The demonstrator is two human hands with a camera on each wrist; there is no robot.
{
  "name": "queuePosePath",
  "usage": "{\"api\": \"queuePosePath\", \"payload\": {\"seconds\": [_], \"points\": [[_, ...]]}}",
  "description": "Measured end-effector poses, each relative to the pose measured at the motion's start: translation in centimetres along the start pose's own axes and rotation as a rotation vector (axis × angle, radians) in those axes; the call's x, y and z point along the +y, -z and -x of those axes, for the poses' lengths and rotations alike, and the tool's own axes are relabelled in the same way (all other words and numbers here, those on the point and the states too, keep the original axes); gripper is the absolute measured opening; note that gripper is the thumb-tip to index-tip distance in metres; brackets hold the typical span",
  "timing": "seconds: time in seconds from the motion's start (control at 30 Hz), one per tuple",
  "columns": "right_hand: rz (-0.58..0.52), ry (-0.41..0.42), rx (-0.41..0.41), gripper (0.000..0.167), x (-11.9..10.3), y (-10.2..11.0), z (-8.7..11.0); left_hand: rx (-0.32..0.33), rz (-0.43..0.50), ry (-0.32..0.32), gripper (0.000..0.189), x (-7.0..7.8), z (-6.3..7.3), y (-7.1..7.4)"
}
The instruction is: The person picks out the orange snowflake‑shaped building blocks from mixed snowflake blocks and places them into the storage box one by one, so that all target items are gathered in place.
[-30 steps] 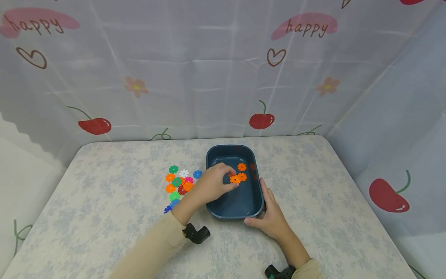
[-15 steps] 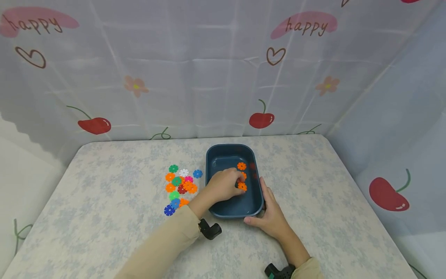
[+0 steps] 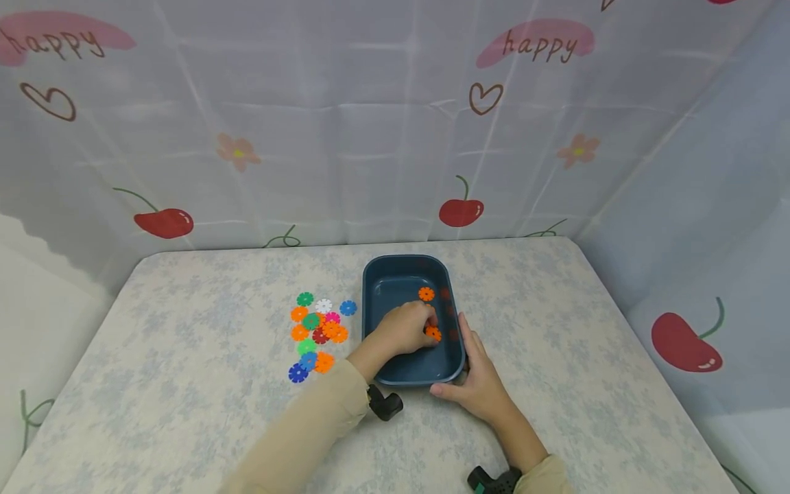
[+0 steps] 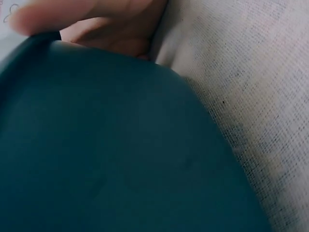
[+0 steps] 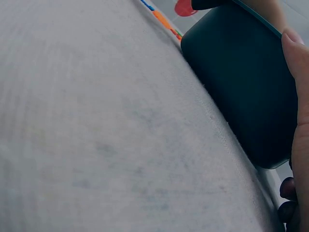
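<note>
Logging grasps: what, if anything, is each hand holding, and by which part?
Right hand: blue tray, near right corner. Left hand: apparently an orange piece, by its edge; exact contact is hidden.

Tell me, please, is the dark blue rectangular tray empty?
The dark blue tray is not empty: the head view shows orange flower-shaped discs inside.

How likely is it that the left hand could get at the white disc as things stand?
Probably yes: the white disc lies uncovered on the table. The left hand, inside the tray at an orange disc, would likely first have to clear the tray's wall.
</note>
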State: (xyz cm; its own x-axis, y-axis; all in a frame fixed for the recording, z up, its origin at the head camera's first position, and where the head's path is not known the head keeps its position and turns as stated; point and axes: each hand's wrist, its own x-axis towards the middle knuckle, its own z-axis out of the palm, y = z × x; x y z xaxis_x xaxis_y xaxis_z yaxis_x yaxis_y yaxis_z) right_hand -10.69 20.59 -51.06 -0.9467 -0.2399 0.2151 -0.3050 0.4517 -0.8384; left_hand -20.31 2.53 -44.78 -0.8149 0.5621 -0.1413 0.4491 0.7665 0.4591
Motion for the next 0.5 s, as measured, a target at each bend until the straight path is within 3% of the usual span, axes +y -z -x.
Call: {"api": "queuePosePath", "payload": {"seconds": [0.23,0.33,0.5], "points": [[0.013,0.000,0.001,0.128,-0.1,-0.2,-0.1,0.000,0.038,-0.004,0.035,-0.3,0.2,0.3],[0.015,-0.015,0.001,0.128,-0.2,-0.2,-0.1,0.041,0.087,-0.024,0.040,-0.2,0.9,1.0],[0.025,-0.038,0.001,0.128,-0.3,-0.1,-0.1,0.128,0.176,-0.084,0.041,-0.3,3.1,2.9]]}}
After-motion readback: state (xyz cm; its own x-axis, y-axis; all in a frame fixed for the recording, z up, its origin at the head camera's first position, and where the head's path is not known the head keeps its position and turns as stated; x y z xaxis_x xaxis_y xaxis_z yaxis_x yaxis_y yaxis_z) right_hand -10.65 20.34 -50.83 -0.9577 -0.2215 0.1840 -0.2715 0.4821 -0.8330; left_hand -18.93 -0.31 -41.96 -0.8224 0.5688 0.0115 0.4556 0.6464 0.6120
